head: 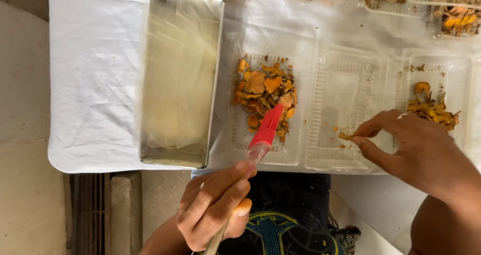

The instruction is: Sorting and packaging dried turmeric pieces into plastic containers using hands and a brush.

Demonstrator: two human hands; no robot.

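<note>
Brush (pixel 265 129) over one heaped tray (pixel 260 154)

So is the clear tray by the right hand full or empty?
Nearly empty: the tray holds only a few orange crumbs, which the right hand pinches at.

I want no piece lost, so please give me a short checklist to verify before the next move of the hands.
1. Left hand grips the red silicone brush firmly: ok.
2. Brush head rests on the orange dried pieces: ok.
3. Clear plastic tray lies flat on the white cloth: ok.
4. Right hand pinches a small orange piece: ok.
5. Rectangular steel pan holds pieces: cannot tell.
</note>
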